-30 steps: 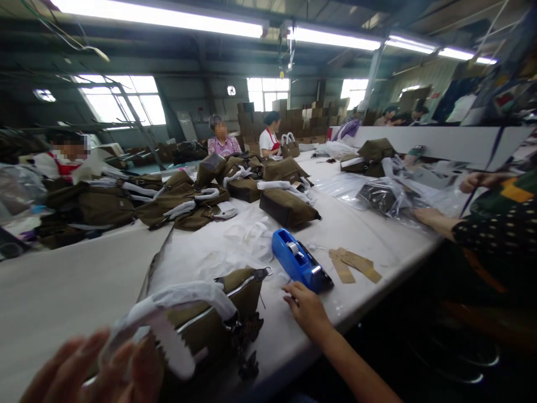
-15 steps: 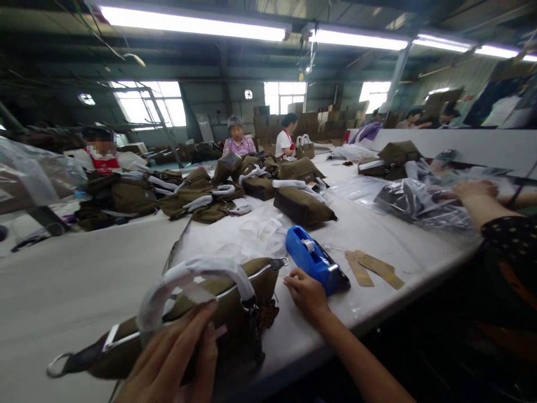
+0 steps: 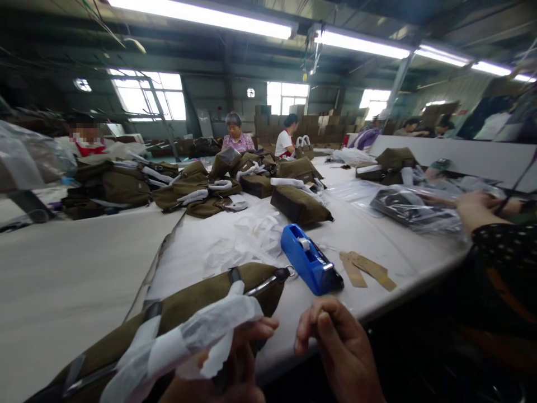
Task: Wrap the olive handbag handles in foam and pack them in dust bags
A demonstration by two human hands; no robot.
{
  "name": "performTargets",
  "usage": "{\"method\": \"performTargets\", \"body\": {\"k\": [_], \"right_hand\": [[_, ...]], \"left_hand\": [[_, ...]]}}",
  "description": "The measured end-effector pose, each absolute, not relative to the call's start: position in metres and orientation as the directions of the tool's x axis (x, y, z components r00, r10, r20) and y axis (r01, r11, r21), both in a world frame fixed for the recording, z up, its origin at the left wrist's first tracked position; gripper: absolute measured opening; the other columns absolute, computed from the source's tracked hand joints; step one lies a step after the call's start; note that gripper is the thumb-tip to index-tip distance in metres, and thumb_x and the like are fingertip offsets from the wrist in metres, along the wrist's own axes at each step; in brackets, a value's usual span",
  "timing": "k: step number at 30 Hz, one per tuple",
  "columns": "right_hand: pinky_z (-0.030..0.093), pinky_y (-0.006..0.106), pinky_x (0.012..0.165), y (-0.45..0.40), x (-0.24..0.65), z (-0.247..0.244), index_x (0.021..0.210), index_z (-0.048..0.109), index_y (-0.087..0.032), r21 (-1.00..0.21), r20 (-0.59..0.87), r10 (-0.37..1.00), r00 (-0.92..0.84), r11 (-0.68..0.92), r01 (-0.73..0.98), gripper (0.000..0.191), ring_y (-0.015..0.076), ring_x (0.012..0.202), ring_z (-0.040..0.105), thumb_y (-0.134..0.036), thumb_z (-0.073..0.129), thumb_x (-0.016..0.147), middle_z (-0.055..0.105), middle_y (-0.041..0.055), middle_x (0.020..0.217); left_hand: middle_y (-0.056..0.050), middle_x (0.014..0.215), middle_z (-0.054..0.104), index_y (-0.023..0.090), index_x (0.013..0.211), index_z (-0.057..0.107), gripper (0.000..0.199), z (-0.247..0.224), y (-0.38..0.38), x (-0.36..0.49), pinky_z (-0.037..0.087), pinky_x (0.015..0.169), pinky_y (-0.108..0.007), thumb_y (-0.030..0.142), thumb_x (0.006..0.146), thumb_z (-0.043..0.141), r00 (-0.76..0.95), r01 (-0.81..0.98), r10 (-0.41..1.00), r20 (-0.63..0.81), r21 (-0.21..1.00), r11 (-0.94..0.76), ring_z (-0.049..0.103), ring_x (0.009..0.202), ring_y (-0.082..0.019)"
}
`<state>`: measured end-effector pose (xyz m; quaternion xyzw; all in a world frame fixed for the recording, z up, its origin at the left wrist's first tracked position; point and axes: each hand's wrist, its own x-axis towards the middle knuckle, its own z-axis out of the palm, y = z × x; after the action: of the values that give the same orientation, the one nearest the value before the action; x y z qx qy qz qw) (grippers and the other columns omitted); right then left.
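Observation:
An olive-green handbag (image 3: 184,299) with a silver zip lies across the near table edge. Its near handle (image 3: 168,350) is wrapped in white paper, with a loose paper end hanging down. My left hand (image 3: 230,364) is closed around that handle, partly hidden behind the paper. To the right, apart from the bag, my right hand (image 3: 339,347) is raised with thumb and fingers pinched together; whatever may be between them is too small to make out. A blue tape dispenser (image 3: 308,260) stands just beyond my right hand.
Crumpled white paper strips (image 3: 251,240) lie behind the bag. Brown card strips (image 3: 364,268) are right of the dispenser. Olive bags (image 3: 302,202) are heaped farther back. At right, a co-worker's hand (image 3: 476,204) is by a plastic-wrapped bag (image 3: 409,204); other people sit across the table.
The wrapped handle has tipped down toward me, with my left hand now behind it. My right hand has come back from beside the tape dispenser, fingers pinched.

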<state>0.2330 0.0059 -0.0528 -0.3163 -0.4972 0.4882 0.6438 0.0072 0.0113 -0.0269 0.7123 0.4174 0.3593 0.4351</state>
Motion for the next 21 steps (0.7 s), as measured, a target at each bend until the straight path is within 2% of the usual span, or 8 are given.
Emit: {"method": "performTargets", "body": {"k": [2,4,8,11,13,16,18,21], "right_hand": [[0.056,0.027,0.059,0.001,0.231,-0.054,0.087,0.062,-0.021,-0.860,0.270,0.962,-0.043,0.221,-0.459,0.024,0.0153,0.061,0.068,-0.039,0.054,0.101,0.068,0.0030,0.074],[0.056,0.025,0.059,0.002,0.232,-0.057,0.086,0.063,-0.021,-0.826,0.245,0.969,-0.030,0.192,-0.531,0.023,0.0148,0.060,0.068,-0.040,0.057,0.099,0.068,0.0033,0.074],[0.056,0.022,0.055,0.005,0.248,-0.062,0.085,0.066,-0.021,-0.837,0.158,0.979,0.130,0.203,-0.508,0.021,0.0123,0.058,0.066,-0.039,0.062,0.096,0.066,0.0020,0.071],[0.054,0.020,0.051,0.001,0.261,-0.069,0.098,0.068,-0.024,-0.935,0.162,0.930,0.331,0.251,-0.249,0.016,0.0117,0.056,0.062,-0.038,0.063,0.095,0.067,0.0027,0.075],[0.054,0.021,0.051,-0.007,0.265,-0.072,0.121,0.064,-0.027,-0.943,0.322,0.837,0.443,0.325,0.071,0.026,0.0119,0.056,0.061,-0.032,0.063,0.095,0.071,0.0049,0.086],[0.062,0.029,0.068,-0.017,0.260,-0.073,0.135,0.058,-0.034,-0.691,0.677,0.718,0.161,0.545,0.475,0.047,0.0187,0.077,0.072,-0.019,0.067,0.091,0.074,0.0083,0.110],[0.062,0.031,0.080,-0.018,0.250,-0.071,0.132,0.061,-0.033,-0.510,0.737,0.657,-0.159,0.695,0.507,0.046,0.0218,0.090,0.074,-0.015,0.068,0.090,0.075,0.0071,0.112],[0.061,0.025,0.075,-0.012,0.235,-0.070,0.124,0.068,-0.029,-0.520,0.687,0.662,-0.301,0.736,0.433,0.035,0.0171,0.082,0.073,-0.012,0.062,0.094,0.077,0.0034,0.096]], "left_hand": [[-0.001,0.118,0.075,0.039,0.120,0.071,0.042,-0.027,0.012,0.015,0.062,0.063,-0.023,0.060,0.084,0.069,0.439,0.323,0.888,0.136,0.898,-0.297,0.072,0.069,-0.016],[0.004,0.098,0.079,0.039,0.109,0.075,0.022,-0.025,0.013,0.018,0.060,0.075,-0.020,0.044,0.088,0.070,0.508,0.386,0.855,0.106,0.859,-0.336,0.074,0.077,-0.015],[0.007,0.086,0.079,0.035,0.097,0.077,0.013,-0.025,0.011,0.011,0.057,0.080,-0.015,0.033,0.093,0.064,0.543,0.473,0.836,0.078,0.794,-0.381,0.074,0.080,-0.013],[0.007,0.080,0.077,0.034,0.095,0.076,0.015,-0.031,0.007,0.006,0.056,0.074,-0.014,0.037,0.095,0.061,0.476,0.563,0.874,0.097,0.730,-0.387,0.074,0.074,-0.012],[0.008,0.075,0.076,0.034,0.092,0.075,0.017,-0.037,0.003,0.006,0.056,0.071,-0.015,0.038,0.096,0.059,0.441,0.618,0.890,0.119,0.678,-0.397,0.073,0.070,-0.012],[0.009,0.075,0.075,0.035,0.093,0.074,0.017,-0.044,-0.001,0.010,0.057,0.072,-0.017,0.040,0.096,0.058,0.419,0.685,0.895,0.155,0.593,-0.424,0.073,0.071,-0.012],[0.009,0.078,0.076,0.036,0.094,0.074,0.016,-0.048,-0.003,0.012,0.058,0.073,-0.019,0.043,0.095,0.059,0.397,0.718,0.895,0.205,0.538,-0.442,0.074,0.074,-0.014],[0.009,0.082,0.078,0.036,0.091,0.074,0.017,-0.053,-0.008,0.013,0.060,0.073,-0.021,0.045,0.094,0.060,0.375,0.754,0.892,0.253,0.476,-0.452,0.076,0.075,-0.015]]}}
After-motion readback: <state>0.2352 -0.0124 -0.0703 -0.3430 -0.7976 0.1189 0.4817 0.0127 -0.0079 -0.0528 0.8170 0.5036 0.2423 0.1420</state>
